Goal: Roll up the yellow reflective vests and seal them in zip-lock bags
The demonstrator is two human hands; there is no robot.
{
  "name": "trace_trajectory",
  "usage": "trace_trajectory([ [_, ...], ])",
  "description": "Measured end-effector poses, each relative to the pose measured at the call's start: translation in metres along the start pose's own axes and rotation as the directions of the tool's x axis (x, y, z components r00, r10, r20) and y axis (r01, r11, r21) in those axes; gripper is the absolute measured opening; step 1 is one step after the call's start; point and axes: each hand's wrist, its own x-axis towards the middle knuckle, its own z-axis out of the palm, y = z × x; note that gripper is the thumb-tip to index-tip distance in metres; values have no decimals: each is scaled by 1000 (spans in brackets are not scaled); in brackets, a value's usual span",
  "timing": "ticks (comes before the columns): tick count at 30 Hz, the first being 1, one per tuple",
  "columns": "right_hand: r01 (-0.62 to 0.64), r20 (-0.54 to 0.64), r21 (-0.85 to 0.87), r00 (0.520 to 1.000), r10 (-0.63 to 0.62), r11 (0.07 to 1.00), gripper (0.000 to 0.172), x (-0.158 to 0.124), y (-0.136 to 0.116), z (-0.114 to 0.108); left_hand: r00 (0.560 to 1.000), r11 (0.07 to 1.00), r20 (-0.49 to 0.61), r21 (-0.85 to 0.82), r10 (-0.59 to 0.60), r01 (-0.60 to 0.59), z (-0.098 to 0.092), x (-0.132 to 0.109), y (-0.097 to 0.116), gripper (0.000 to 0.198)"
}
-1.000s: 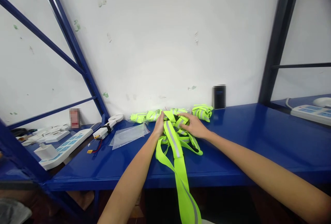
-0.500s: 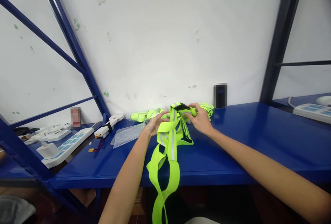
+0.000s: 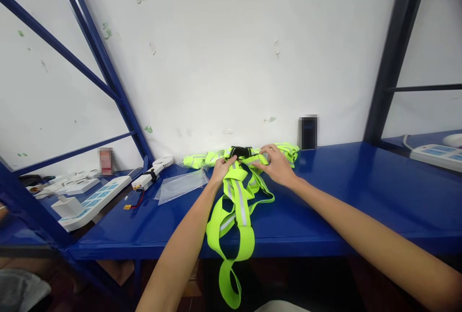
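Note:
A neon yellow-green reflective strap vest [image 3: 241, 201] with silver stripes lies bunched on the blue table, its loops hanging over the front edge. Near its top is a black buckle [image 3: 241, 152]. My left hand [image 3: 221, 170] is closed on the vest, thumb on the strap just left of and below the buckle. To the right of the buckle, my right hand [image 3: 277, 164] has curled fingers and thumb around a strap of the same vest; its fingertips are partly hidden. More folded reflective vests [image 3: 197, 160] lie behind, along the wall.
Clear plastic bags [image 3: 182, 186] lie left of my left hand. Farther left are a small white fan [image 3: 163, 162], a wired connector [image 3: 128, 207] and a white power strip [image 3: 96, 204]. A dark phone-like object [image 3: 308, 133] leans on the wall. Blue posts [image 3: 108, 71] frame the table [image 3: 353, 196].
The vest's top has been lowered towards the table, and the black buckle now shows between my hands. My left hand has moved slightly right; the hanging loop has swung up into view.

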Motion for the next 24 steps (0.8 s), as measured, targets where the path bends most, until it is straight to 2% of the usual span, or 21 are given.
trace_trajectory([
  [3,63,24,-61,998,-61,996,26,0,1,0,971,999,-235,-7,45,-48,-1,4,-1,43],
  [5,135,117,-23,984,-131,991,25,-1,-4,-3,935,998,-350,-10,57,-64,-1,4,1,45],
  [8,211,250,43,944,-215,977,21,-3,-17,-8,925,994,-369,-22,90,-106,3,-1,9,46],
  [10,232,260,25,938,-230,972,20,-4,-25,-12,926,988,-346,5,149,-157,8,-7,19,46],
  [14,144,252,-139,962,-106,980,36,1,-35,-22,910,929,-189,67,370,-364,17,-22,52,38],
  [16,122,257,-232,965,-60,965,42,5,-36,-29,870,872,-98,145,484,-468,18,-31,80,32],
  [18,138,232,-257,970,-78,956,49,9,-39,-40,810,750,74,336,582,-570,16,-43,118,23],
  [20,169,185,-199,974,-133,965,51,12,-46,-56,726,579,243,466,643,-669,12,-55,160,21],
  [21,191,165,-145,972,-166,971,50,12,-52,-67,699,522,293,496,652,-694,11,-62,182,21],
  [24,246,177,98,949,-260,964,43,11,-78,-105,681,428,408,553,609,-715,9,-80,238,26],
])
